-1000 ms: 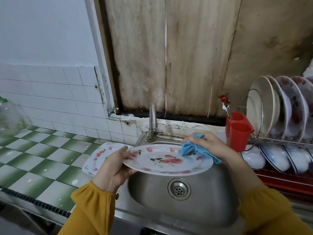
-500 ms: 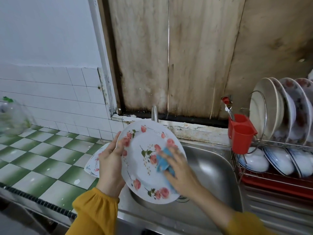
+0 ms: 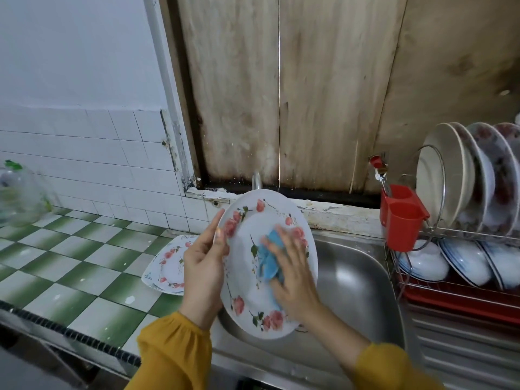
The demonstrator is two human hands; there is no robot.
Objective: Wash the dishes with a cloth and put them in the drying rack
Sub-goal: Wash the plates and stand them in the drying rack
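Left hand [image 3: 204, 266] at the near left rim of the floral plate [image 3: 242, 291], wrist low, yellow sleeve [image 3: 174, 353] rising from below. Pinches the rim: thumb laid on the front face, one finger stretched up along the edge, the others hidden behind. Right hand [image 3: 292, 280] flat on the plate's face, fingers straight and slightly spread, pointing up and left. Presses the blue cloth [image 3: 267, 263] against the centre, curling round nothing; cloth bunched and showing past the fingers on their left.

Plate tipped up almost on edge, decorated face toward the camera, back toward the wall. Seen as an oval with its long axis near vertical, top just below the tap [image 3: 256, 180], bottom over the left part of the steel sink [image 3: 354, 277]. Possibly touching the basin at the lower rim; hard to tell from here.

Second floral plate [image 3: 166, 263] flat on the green checked counter [image 3: 84, 263], just left of the sink. Drying rack [image 3: 461, 235] to the right, plates upright above, bowls below.
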